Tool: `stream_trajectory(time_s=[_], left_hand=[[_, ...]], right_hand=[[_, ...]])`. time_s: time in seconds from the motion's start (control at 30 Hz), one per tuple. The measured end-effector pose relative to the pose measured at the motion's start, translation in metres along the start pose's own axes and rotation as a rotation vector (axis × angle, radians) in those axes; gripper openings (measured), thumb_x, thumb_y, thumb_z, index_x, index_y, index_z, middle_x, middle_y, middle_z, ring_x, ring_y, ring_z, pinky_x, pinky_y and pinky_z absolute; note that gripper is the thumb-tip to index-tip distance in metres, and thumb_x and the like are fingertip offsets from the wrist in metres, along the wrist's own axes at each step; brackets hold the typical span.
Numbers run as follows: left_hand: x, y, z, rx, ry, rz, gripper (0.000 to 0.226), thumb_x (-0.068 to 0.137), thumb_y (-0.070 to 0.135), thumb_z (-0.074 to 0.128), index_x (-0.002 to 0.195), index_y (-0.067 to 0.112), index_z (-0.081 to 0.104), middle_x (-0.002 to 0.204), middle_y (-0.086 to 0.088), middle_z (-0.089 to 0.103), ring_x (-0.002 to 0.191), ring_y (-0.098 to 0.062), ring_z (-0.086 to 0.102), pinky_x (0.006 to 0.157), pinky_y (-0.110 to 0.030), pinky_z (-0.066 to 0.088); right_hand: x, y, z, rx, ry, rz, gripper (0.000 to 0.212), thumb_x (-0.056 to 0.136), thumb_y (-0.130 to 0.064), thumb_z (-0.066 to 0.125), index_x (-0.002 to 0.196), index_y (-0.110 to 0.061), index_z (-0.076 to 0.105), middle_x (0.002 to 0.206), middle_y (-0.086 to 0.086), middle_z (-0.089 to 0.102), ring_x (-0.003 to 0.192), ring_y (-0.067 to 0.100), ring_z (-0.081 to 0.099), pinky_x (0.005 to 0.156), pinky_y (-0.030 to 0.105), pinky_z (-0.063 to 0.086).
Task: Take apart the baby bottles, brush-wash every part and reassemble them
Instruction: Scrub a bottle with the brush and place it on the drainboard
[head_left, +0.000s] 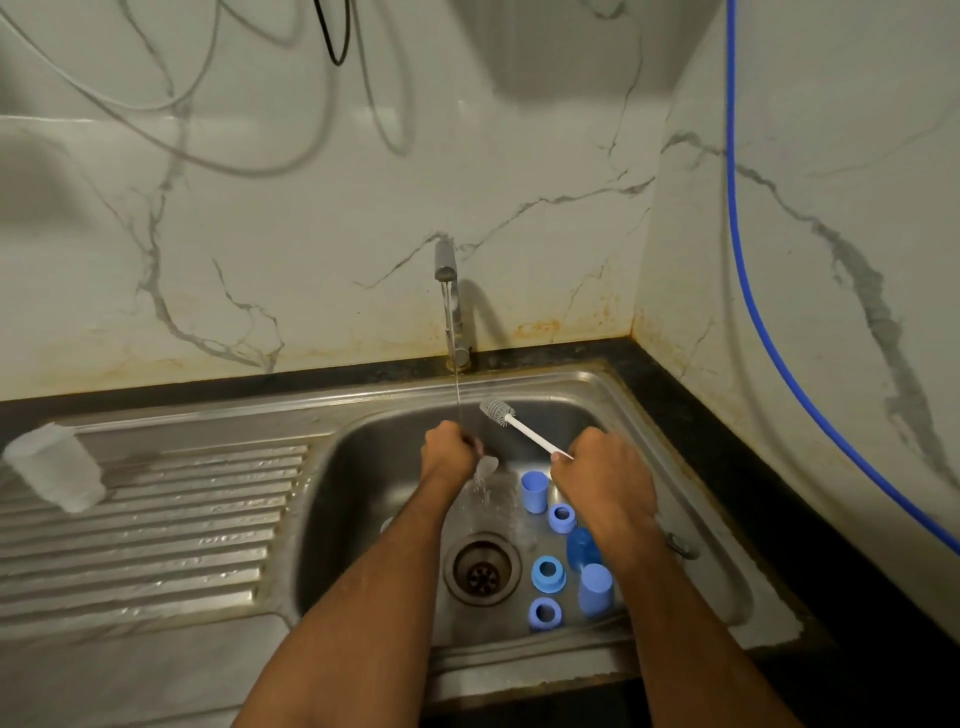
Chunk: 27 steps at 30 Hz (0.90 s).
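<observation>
My left hand (447, 449) grips a small clear part, probably a teat (487, 466), under the running water in the steel sink (691, 566). My right hand (602, 475) holds a white-handled bottle brush (511, 418) with its grey bristle head raised, apart from the teat. On the sink floor lie several blue parts: two caps (534, 490) (595, 588), three screw rings (561, 517) (548, 573) (544, 613) and a blue bottle body (581, 548), partly hidden by my right wrist. A clear bottle body (54, 467) lies on the draining board.
The tap (449, 306) stands behind the basin, with water streaming onto my left hand. The drain (482, 569) sits in the middle of the sink floor. A ribbed, wet draining board (156, 525) stretches to the left. A blue hose (748, 291) runs down the right wall.
</observation>
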<state>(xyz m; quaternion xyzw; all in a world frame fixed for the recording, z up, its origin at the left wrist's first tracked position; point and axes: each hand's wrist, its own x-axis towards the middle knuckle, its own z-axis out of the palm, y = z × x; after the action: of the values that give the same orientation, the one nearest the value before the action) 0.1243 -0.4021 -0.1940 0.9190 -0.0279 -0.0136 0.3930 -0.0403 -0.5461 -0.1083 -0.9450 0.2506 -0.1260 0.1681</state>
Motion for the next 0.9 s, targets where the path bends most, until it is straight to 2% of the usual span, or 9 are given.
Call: stream_trajectory(time_s=[0.1, 0.17, 0.2, 0.3, 0.4, 0.53, 0.7, 0.8, 0.9], left_hand=[[-0.004, -0.004, -0.023, -0.149, 0.118, -0.048, 0.027, 0.086, 0.007, 0.069, 0.064, 0.024, 0.071, 0.081, 0.000, 0.074, 0.081, -0.022, 0.072, 0.082, -0.040, 0.062], [-0.011, -0.004, -0.036, -0.313, 0.166, -0.101, 0.024, 0.088, 0.008, 0.070, 0.070, 0.023, 0.072, 0.084, -0.003, 0.074, 0.080, -0.024, 0.073, 0.080, -0.043, 0.063], [-0.015, -0.002, -0.042, -0.398, 0.185, -0.128, 0.020, 0.089, 0.008, 0.070, 0.075, 0.022, 0.072, 0.086, -0.006, 0.074, 0.078, -0.025, 0.073, 0.077, -0.044, 0.063], [-0.028, 0.003, -0.055, -0.582, 0.227, -0.173, 0.008, 0.095, 0.010, 0.067, 0.088, 0.012, 0.071, 0.092, -0.014, 0.073, 0.078, -0.024, 0.073, 0.074, -0.041, 0.064], [-0.035, 0.004, -0.062, -0.660, 0.236, -0.203, 0.008, 0.097, 0.011, 0.064, 0.091, 0.013, 0.070, 0.100, -0.015, 0.071, 0.086, -0.026, 0.072, 0.073, -0.039, 0.064], [-0.042, -0.002, -0.069, -0.856, 0.205, -0.310, 0.008, 0.098, 0.007, 0.060, 0.101, 0.007, 0.067, 0.110, -0.018, 0.065, 0.096, -0.032, 0.070, 0.065, -0.033, 0.063], [-0.049, -0.006, -0.081, -1.258, 0.088, -0.422, 0.019, 0.098, -0.003, 0.055, 0.115, -0.002, 0.063, 0.117, -0.020, 0.058, 0.107, -0.036, 0.065, 0.087, -0.043, 0.061], [-0.045, -0.003, -0.087, -1.422, 0.020, -0.467, 0.018, 0.098, -0.004, 0.055, 0.114, -0.002, 0.061, 0.112, -0.019, 0.059, 0.112, -0.036, 0.063, 0.094, -0.045, 0.058], [-0.040, -0.006, -0.086, -1.457, -0.022, -0.517, 0.012, 0.100, 0.005, 0.056, 0.110, 0.004, 0.063, 0.115, -0.024, 0.064, 0.109, -0.035, 0.067, 0.094, -0.047, 0.057]], right_hand=[[-0.004, -0.005, 0.001, 0.023, -0.034, -0.021, 0.027, 0.098, -0.042, 0.059, 0.092, -0.017, 0.067, 0.079, 0.000, 0.061, 0.069, 0.014, 0.057, 0.056, 0.026, 0.040], [-0.008, -0.007, 0.002, 0.047, -0.046, -0.031, 0.028, 0.097, -0.043, 0.061, 0.086, -0.017, 0.066, 0.077, 0.000, 0.063, 0.069, 0.015, 0.061, 0.058, 0.030, 0.049], [-0.010, -0.008, 0.002, 0.055, -0.052, -0.039, 0.029, 0.097, -0.043, 0.061, 0.083, -0.018, 0.065, 0.074, -0.001, 0.062, 0.067, 0.015, 0.061, 0.058, 0.030, 0.050], [-0.016, -0.012, 0.001, 0.081, -0.079, -0.049, 0.029, 0.098, -0.041, 0.061, 0.079, -0.019, 0.062, 0.067, -0.003, 0.058, 0.059, 0.010, 0.054, 0.053, 0.024, 0.038], [-0.018, -0.012, 0.000, 0.091, -0.085, -0.066, 0.030, 0.098, -0.041, 0.062, 0.079, -0.018, 0.064, 0.068, -0.003, 0.060, 0.061, 0.010, 0.058, 0.054, 0.023, 0.039], [-0.020, -0.012, -0.001, 0.125, -0.091, -0.094, 0.031, 0.098, -0.041, 0.062, 0.075, -0.019, 0.064, 0.064, -0.004, 0.060, 0.059, 0.008, 0.060, 0.053, 0.022, 0.038], [-0.021, -0.014, -0.007, 0.105, -0.073, -0.151, 0.035, 0.098, -0.040, 0.063, 0.069, -0.021, 0.064, 0.060, -0.004, 0.059, 0.054, 0.008, 0.056, 0.053, 0.025, 0.045], [-0.011, -0.028, -0.021, 0.081, -0.046, -0.192, 0.033, 0.098, -0.040, 0.061, 0.072, -0.020, 0.067, 0.062, -0.003, 0.060, 0.058, 0.010, 0.057, 0.051, 0.025, 0.042], [-0.008, -0.031, -0.019, 0.063, -0.043, -0.215, 0.029, 0.097, -0.042, 0.062, 0.077, -0.022, 0.069, 0.067, -0.004, 0.063, 0.064, 0.011, 0.062, 0.065, 0.033, 0.057]])
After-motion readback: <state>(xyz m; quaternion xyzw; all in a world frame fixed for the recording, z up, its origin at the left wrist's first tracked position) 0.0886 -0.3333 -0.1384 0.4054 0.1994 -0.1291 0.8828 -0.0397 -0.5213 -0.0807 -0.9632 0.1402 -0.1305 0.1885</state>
